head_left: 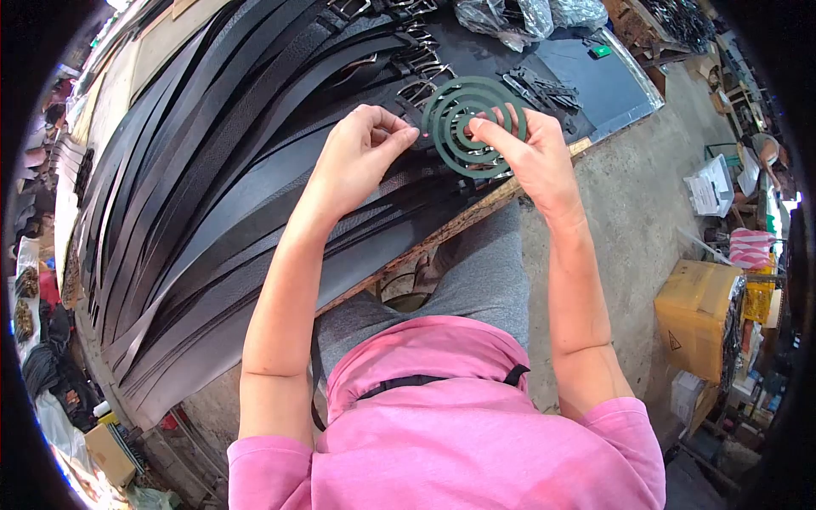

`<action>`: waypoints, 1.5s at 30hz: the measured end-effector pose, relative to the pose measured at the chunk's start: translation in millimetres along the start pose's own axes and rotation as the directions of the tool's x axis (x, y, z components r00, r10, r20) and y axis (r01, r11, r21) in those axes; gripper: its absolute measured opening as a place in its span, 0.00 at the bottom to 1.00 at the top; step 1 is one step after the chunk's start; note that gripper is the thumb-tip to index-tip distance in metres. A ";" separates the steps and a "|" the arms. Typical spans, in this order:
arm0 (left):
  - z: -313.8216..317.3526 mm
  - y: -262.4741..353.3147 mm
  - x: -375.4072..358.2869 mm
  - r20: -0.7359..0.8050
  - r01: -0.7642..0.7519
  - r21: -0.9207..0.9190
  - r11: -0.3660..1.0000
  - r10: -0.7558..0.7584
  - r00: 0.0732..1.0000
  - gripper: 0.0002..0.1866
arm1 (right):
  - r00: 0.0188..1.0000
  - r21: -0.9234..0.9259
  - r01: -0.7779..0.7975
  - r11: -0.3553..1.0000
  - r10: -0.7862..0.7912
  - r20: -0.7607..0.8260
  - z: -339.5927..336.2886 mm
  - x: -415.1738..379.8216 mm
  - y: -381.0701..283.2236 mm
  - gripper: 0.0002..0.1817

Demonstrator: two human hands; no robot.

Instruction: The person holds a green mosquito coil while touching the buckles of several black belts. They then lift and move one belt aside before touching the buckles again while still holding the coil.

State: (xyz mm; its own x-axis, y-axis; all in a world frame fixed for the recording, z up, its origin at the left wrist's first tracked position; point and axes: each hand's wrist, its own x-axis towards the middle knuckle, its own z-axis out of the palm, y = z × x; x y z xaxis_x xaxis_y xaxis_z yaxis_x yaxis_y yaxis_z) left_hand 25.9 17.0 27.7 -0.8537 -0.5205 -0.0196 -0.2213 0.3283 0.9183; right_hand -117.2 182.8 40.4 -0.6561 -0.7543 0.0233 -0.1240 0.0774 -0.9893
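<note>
A dark green mosquito coil (433,146) is held up above the near edge of the workbench. My right hand (537,157) grips it, thumb across the inner rings and fingers behind its right side. Just left of the coil, my left hand (364,153) is closed in a pinch, thumb tip against the fingers. A tiny pinkish spot shows by those fingertips, but what the pinch holds is too small to make out. Beneath and behind both hands lie black leather belts (255,93) with metal buckles (416,89).
Black strap pieces (544,89) and a small green object (600,51) lie on the bench's right part. Clear plastic bags (510,19) sit at its far edge. A cardboard box (697,319) and a white crate (710,187) stand on the floor at right.
</note>
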 end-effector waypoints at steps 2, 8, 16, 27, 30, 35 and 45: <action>0.6 -1.8 -6.6 -0.018 -0.023 -0.021 1.000 0.023 1.000 0.11 | 1.000 0.076 0.008 0.997 -0.010 0.027 3.6 -4.2 0.1 0.07; 1.4 -8.6 -11.5 -0.035 -0.076 -0.006 0.997 0.076 0.997 0.09 | 0.996 0.007 0.088 0.996 -0.088 0.027 8.0 -2.5 5.1 0.08; 1.7 -1.4 -9.5 -0.046 -0.070 0.022 0.997 0.071 0.996 0.09 | 0.998 -0.019 0.054 0.998 -0.053 0.034 8.1 -5.3 -0.7 0.08; -2.2 3.6 4.4 0.115 -0.216 0.340 0.915 0.187 0.976 0.26 | 0.954 0.793 -0.294 0.534 0.212 0.211 -31.1 4.8 9.3 0.19; 6.1 9.4 7.0 0.038 -0.363 0.345 0.866 0.373 0.927 0.20 | 0.918 0.863 -0.393 0.317 0.085 0.387 -40.7 3.9 12.1 0.27; 20.5 20.0 2.8 0.002 -0.496 0.616 0.612 0.628 0.778 0.13 | 0.848 0.862 -0.458 0.216 -0.185 0.497 -50.2 19.8 23.5 0.25; -127.2 -59.6 -103.4 -0.376 0.016 0.766 0.643 0.427 0.822 0.14 | 0.862 0.883 -0.391 0.259 -0.232 0.450 -88.1 67.6 2.8 0.09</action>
State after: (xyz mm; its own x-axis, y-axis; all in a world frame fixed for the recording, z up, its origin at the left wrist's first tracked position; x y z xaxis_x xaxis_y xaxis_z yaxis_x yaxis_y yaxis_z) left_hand 187.4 -49.0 25.2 -0.6187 -0.5841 0.5253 -0.5171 0.8062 0.2874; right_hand -227.5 189.5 51.9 -0.2018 -0.9620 0.1842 0.8820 -0.2603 -0.3930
